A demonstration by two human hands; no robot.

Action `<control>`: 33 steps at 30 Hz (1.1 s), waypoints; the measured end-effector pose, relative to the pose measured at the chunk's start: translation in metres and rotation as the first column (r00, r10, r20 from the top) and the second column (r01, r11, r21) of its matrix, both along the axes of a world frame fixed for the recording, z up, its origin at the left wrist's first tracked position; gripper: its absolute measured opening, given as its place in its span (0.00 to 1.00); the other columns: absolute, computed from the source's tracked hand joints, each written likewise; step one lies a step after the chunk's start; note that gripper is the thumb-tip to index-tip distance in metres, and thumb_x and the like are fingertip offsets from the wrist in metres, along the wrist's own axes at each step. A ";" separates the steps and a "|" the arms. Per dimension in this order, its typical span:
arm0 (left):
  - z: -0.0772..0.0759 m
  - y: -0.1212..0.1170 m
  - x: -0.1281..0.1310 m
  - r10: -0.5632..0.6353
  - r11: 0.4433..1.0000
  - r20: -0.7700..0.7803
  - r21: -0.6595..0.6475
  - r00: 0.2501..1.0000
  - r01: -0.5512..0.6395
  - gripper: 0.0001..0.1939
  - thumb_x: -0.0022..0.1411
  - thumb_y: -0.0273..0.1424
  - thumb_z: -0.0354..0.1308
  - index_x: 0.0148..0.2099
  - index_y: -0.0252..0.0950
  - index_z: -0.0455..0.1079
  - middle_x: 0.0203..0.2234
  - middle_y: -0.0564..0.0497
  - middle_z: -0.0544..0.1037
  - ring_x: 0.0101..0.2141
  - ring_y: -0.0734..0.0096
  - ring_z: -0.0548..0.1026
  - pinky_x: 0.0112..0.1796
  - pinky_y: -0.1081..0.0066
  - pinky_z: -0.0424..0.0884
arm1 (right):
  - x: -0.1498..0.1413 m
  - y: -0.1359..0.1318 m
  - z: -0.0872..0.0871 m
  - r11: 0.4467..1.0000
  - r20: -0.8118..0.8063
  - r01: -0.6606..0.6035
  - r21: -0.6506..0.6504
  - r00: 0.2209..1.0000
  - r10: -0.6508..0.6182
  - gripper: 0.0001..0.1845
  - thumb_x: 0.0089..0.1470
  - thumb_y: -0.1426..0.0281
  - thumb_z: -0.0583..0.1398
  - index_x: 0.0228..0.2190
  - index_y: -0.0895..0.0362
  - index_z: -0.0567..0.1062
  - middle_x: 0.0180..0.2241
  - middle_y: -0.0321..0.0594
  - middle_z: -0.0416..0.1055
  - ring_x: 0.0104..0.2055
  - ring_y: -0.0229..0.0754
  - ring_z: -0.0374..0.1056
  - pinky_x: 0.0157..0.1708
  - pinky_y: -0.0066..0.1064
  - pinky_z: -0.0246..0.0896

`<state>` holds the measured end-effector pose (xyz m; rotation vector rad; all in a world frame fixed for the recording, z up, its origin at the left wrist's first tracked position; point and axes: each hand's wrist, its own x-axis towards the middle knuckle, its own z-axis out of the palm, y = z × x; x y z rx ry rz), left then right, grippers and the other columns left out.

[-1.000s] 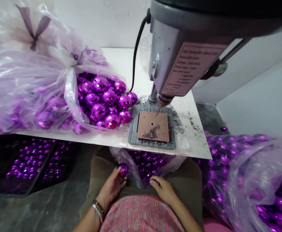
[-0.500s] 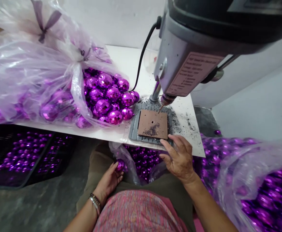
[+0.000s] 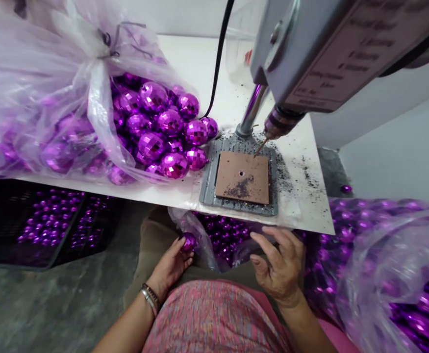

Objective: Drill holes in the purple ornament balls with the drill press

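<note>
Low over my lap, my left hand [image 3: 173,267] has its fingers closed on a shiny purple faceted ball [image 3: 189,242]. My right hand [image 3: 279,262] is held just in front of the table edge, its fingers apart and nothing in them. Beyond it stands a drill press [image 3: 306,63], its thin drill bit [image 3: 260,147] pointing down over a brown square board [image 3: 249,189]. The board has a small hole and dark shavings on it, and lies on the grey metal base [image 3: 207,193]. An open plastic bag of purple balls [image 3: 223,235] sits between my knees, below the table.
A large clear bag [image 3: 100,98] spills purple balls [image 3: 170,122] onto the left of the white table [image 3: 155,196]. Under it is a black crate [image 3: 58,245] with more balls. Another filled bag [image 3: 368,255] stands at the right. A black cable [image 3: 217,63] hangs beside the press.
My right hand has drawn back from the near edge of the drill base, its fingers opening. The left hand still holds its ball. The view has shifted closer to the table.
</note>
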<state>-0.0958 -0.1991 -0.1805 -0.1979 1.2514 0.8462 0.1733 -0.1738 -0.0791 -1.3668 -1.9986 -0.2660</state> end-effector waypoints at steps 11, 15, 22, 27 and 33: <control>0.000 0.002 0.003 -0.004 1.000 -0.012 0.012 1.000 0.004 0.03 0.72 0.28 0.56 0.42 0.39 0.65 0.27 0.55 0.80 0.23 0.73 0.79 0.28 0.74 0.73 | -0.015 0.032 0.007 0.994 0.142 0.086 0.072 0.985 -0.096 0.29 0.63 0.49 0.49 0.55 0.47 0.75 0.62 0.48 0.61 0.70 0.50 0.54 0.68 0.43 0.55; 0.002 0.001 0.003 -0.001 1.000 -0.005 0.025 1.000 0.002 0.03 0.73 0.28 0.55 0.42 0.39 0.65 0.26 0.55 0.80 0.23 0.74 0.79 0.27 0.75 0.72 | -0.036 0.052 0.011 0.991 0.228 0.123 0.047 0.965 -0.130 0.35 0.61 0.44 0.47 0.66 0.37 0.61 0.70 0.50 0.49 0.76 0.58 0.44 0.68 0.52 0.55; 0.001 0.000 0.000 0.013 1.000 0.020 0.028 1.000 -0.014 0.03 0.71 0.28 0.57 0.42 0.39 0.65 0.27 0.55 0.80 0.23 0.73 0.79 0.28 0.75 0.72 | -0.039 0.065 0.010 0.975 0.293 0.201 -0.096 0.942 -0.166 0.37 0.59 0.46 0.53 0.68 0.30 0.54 0.73 0.45 0.37 0.77 0.61 0.38 0.68 0.61 0.59; -0.006 -0.001 -0.001 0.003 0.999 0.032 0.046 0.999 -0.004 0.09 0.65 0.30 0.64 0.42 0.39 0.65 0.27 0.55 0.80 0.24 0.73 0.79 0.28 0.76 0.72 | 0.012 0.097 0.017 0.921 0.299 0.249 -0.300 0.941 -0.157 0.30 0.63 0.48 0.45 0.64 0.31 0.62 0.74 0.35 0.29 0.77 0.65 0.36 0.68 0.67 0.57; -0.008 0.000 0.001 0.007 0.999 0.032 0.038 0.999 -0.009 0.06 0.69 0.29 0.60 0.42 0.39 0.65 0.27 0.55 0.81 0.23 0.74 0.78 0.25 0.77 0.70 | 0.021 0.100 0.027 0.858 0.300 0.140 -0.495 0.954 0.018 0.35 0.61 0.41 0.39 0.65 0.30 0.60 0.74 0.27 0.21 0.79 0.59 0.32 0.75 0.63 0.50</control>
